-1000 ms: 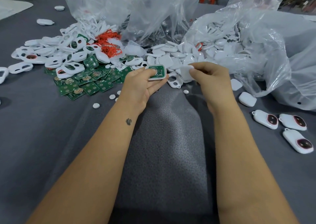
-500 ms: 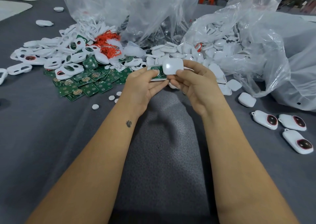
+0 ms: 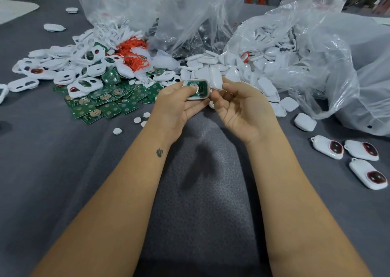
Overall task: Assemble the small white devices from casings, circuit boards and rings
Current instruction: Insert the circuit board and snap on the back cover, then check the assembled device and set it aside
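Glossy plastic casings, matt cloth

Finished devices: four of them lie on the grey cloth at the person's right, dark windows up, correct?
Not four. The head view shows three finished devices on the grey cloth at the person's right, dark windows up. The plain white piece near them has no dark window showing.

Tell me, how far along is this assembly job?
Three finished devices lie at the right. The left hand holds a casing with a green board seated; the right hand holds a white cover beside it. Piles of loose boards and casings remain.
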`<state>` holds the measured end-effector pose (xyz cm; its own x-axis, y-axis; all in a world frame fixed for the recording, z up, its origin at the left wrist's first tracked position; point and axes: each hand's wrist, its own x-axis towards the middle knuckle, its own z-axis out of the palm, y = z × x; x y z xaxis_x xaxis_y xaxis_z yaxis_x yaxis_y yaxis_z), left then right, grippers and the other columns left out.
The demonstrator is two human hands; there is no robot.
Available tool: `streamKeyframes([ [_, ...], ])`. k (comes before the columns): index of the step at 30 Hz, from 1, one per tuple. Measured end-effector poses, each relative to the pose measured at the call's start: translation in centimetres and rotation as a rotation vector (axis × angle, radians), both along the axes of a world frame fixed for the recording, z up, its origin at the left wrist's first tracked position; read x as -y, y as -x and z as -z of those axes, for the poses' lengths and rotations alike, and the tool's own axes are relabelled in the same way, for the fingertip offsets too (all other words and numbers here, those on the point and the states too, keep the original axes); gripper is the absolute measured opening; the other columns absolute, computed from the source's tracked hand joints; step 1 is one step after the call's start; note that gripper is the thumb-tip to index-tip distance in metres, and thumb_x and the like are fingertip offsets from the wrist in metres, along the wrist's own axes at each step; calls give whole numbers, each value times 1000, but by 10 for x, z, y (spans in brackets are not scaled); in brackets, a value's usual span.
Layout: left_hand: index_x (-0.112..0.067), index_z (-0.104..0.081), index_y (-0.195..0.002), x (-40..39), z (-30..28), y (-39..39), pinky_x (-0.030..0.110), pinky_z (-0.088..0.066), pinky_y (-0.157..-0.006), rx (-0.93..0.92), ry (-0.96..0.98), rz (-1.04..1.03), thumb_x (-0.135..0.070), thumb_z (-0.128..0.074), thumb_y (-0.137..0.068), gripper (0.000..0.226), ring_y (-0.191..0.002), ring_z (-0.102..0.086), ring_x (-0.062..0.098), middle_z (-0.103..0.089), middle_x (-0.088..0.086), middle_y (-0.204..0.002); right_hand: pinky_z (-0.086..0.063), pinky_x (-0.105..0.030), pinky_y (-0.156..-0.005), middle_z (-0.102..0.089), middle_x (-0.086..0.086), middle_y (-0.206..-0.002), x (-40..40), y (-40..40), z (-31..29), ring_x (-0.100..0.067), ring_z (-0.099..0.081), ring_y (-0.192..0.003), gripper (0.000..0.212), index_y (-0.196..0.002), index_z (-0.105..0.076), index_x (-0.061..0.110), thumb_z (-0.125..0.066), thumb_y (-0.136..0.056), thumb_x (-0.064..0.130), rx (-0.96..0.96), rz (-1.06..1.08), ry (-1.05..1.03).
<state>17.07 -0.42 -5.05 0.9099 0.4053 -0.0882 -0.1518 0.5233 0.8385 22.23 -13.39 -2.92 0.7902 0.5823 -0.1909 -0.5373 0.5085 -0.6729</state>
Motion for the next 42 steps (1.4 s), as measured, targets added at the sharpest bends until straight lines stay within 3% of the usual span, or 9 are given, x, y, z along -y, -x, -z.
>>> streamKeyframes([
  [8,0,-63,-98,3,-2,0,30,-60,-70,-10,103,26,0,-48,-95,15,-79,-74,25,-75,16,-85,-46,-15,-44,-61,-9,-59,-8,-2,4,-12,-61,-47,17,-77,-55,2,-47,-89,-7,92,135,179],
  [12,1,-61,-99,1,-2,-1,34,-61,-73,-41,187,29,-10,-46,-98,20,-82,-73,29,-74,19,-86,-42,-17,-43,-63,-6,-57,-10,-4,7,-12,-58,-49,15,-82,-57,3,-50,-88,-8,228,173,315],
  [15,3,-60,-101,1,-1,-2,34,-61,-72,-37,189,11,-4,-47,-97,15,-80,-73,29,-74,19,-84,-41,-19,-49,-64,-2,-62,-10,-5,11,-11,-56,-53,12,-88,-60,7,-58,-86,-4,367,239,510],
  [18,3,-59,-101,2,0,-3,33,-61,-70,-46,144,-31,6,-51,-94,11,-76,-74,27,-74,16,-81,-42,-20,-51,-61,-1,-68,-10,-4,12,-8,-58,-53,27,-102,-62,17,-62,-82,-1,484,288,616],
  [21,2,-60,-97,2,1,-4,31,-61,-69,-49,115,-29,6,-50,-95,11,-73,-74,25,-74,13,-77,-42,-18,-51,-57,-2,-66,-9,-2,11,-7,-57,-53,33,-104,-66,23,-61,-82,-1,592,267,638],
  [27,1,-62,-93,1,1,-5,28,-60,-66,-47,105,-30,5,-49,-95,14,-71,-74,22,-74,12,-75,-48,-19,-57,-60,-1,-65,-8,-5,14,-11,-59,-59,25,-107,-67,14,-69,-85,3,705,211,669],
  [31,1,-63,-91,1,1,-5,27,-59,-64,-44,94,-21,6,-49,-95,15,-71,-74,22,-75,12,-76,-54,-25,-65,-64,-7,-75,-7,-6,16,-14,-61,-63,25,-106,-68,10,-74,-83,4,694,210,641],
  [36,2,-63,-89,0,1,-5,28,-59,-63,-56,94,-20,7,-51,-94,14,-70,-74,23,-74,13,-76,-43,-12,-54,-71,-7,-79,-5,-7,16,-5,-61,-58,29,-106,-71,13,-79,-79,14,719,226,698],
  [42,8,-60,-100,-4,-1,-3,31,-60,-65,-90,106,30,2,-50,-95,13,-76,-74,27,-73,19,-81,-49,-15,-61,-65,3,-84,-7,-7,12,-5,-61,-67,33,-111,-66,7,-74,-80,2,668,334,608],
])
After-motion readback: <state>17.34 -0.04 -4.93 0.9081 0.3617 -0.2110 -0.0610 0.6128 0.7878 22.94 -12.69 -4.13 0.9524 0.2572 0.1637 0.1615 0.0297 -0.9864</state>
